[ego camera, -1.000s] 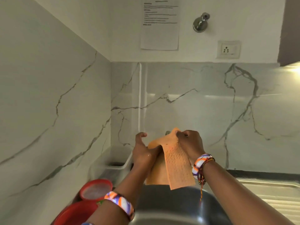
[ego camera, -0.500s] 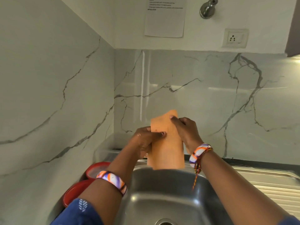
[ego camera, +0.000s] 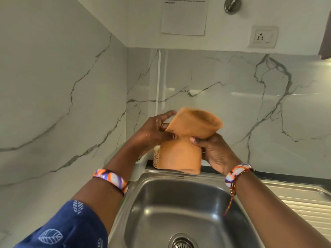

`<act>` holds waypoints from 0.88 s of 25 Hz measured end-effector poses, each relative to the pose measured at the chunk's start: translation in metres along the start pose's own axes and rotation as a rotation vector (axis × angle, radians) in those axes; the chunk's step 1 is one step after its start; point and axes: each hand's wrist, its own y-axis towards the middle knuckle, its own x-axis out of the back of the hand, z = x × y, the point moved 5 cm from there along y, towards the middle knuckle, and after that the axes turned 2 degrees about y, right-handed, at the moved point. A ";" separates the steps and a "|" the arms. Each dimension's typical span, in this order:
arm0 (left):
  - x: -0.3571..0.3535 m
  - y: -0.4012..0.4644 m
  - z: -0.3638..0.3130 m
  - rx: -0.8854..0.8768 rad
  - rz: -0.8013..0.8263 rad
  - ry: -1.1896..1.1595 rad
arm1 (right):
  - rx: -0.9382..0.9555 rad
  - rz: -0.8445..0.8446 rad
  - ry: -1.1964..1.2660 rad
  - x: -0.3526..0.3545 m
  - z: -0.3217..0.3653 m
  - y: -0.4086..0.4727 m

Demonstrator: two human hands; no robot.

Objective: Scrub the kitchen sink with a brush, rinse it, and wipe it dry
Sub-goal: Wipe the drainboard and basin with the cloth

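Orange cloth (ego camera: 188, 140) held above steel sink (ego camera: 179, 208), pinched by left hand (ego camera: 152, 135) and right hand (ego camera: 215, 151); folded over, top flopping; probably light, limp, damp; best gripped along edges.

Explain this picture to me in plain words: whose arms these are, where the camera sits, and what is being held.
There is no machine here. A person wears one camera on the head, so you look forward and down along their own arms. The left hand and right hand both hold an orange cloth, folding its top part over, above a steel sink with its drain at the bottom. The ridged draining board lies to the right. Behind the cloth a small patterned container peeks out. A paper notice and a wall socket sit above the marble wall.
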 end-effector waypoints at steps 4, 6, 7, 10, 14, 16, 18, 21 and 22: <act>-0.001 -0.003 0.011 0.031 -0.157 -0.171 | 0.008 0.070 0.128 0.002 0.002 0.000; 0.003 -0.003 0.021 0.058 -0.316 -0.382 | -0.130 0.196 0.389 0.002 -0.016 -0.004; 0.005 -0.002 0.028 0.074 -0.410 -0.431 | -0.213 0.268 0.474 -0.002 -0.031 -0.009; -0.008 -0.002 0.050 0.206 -0.649 -0.436 | -0.271 0.299 0.526 -0.024 -0.072 -0.022; -0.032 0.002 0.091 0.279 -0.779 -0.342 | -0.183 -0.144 0.848 -0.018 -0.110 -0.002; -0.039 0.002 0.114 0.239 -0.742 -0.104 | -0.189 -0.276 0.935 -0.006 -0.124 0.006; -0.046 0.003 0.141 0.203 -0.582 0.192 | -0.291 -0.360 0.880 0.004 -0.144 0.008; -0.055 0.000 0.189 0.242 -0.208 0.531 | -0.626 -0.430 0.603 0.024 -0.194 0.018; -0.055 -0.003 0.207 0.296 -0.090 0.613 | -0.708 -0.457 0.468 0.033 -0.211 0.023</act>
